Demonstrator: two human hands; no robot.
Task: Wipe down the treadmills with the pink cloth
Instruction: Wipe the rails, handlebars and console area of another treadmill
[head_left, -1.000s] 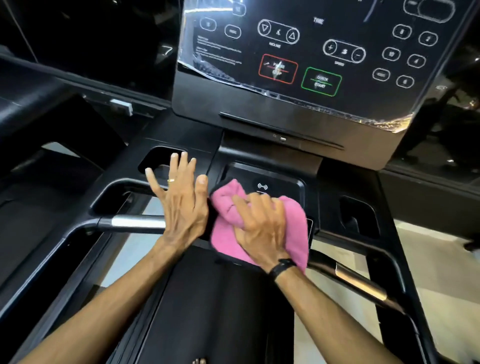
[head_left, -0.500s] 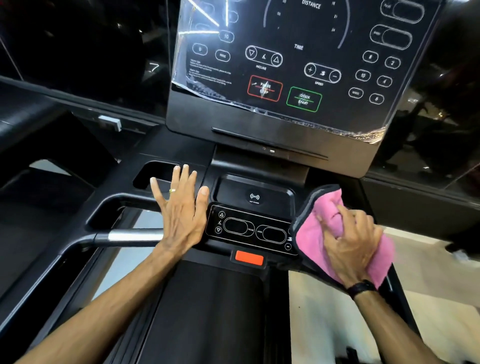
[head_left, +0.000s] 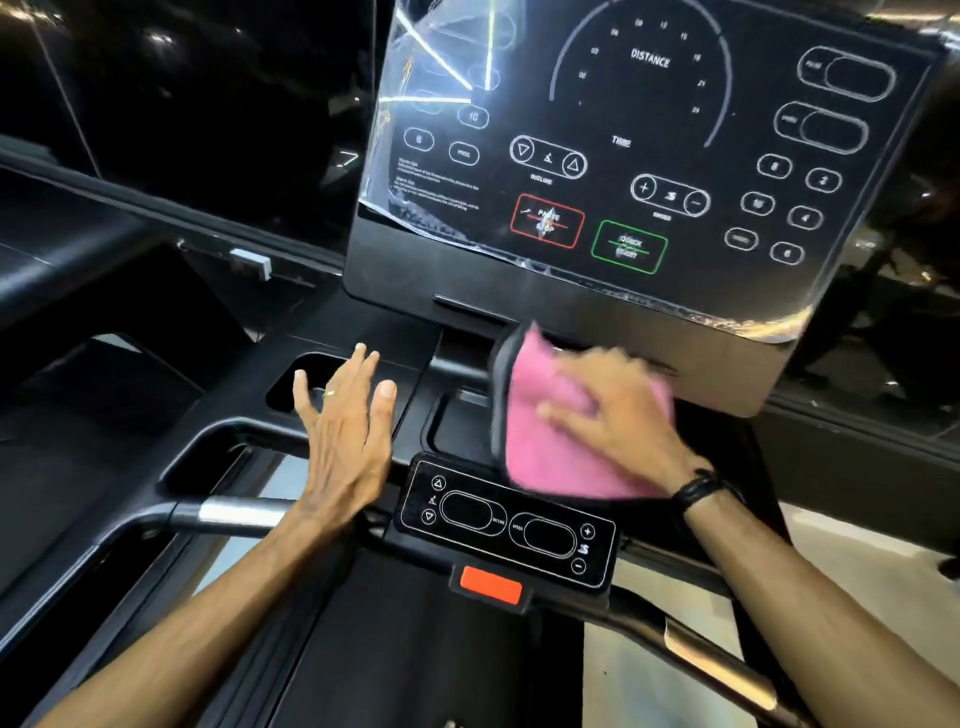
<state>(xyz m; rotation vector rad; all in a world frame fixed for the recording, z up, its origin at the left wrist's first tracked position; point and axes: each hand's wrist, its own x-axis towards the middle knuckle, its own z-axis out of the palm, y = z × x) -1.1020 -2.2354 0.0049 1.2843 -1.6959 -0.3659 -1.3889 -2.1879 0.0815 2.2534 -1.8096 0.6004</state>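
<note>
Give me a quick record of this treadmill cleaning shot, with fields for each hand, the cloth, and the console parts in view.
left hand: fingers straight, palm down over the console deck beside the cup holder
right hand: on the pink cloth, blurred
pink cloth: bunched, in the tray area below the display panel
control pad: uncovered, just in front of the cloth
orange tab: at the pad's front edge
handlebar: silver, under the left wrist

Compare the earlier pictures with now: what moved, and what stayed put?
The right hand swept the pink cloth from the small control panel out right, then back into the tray above it. The left hand stayed flat beside the cup holder.
</note>
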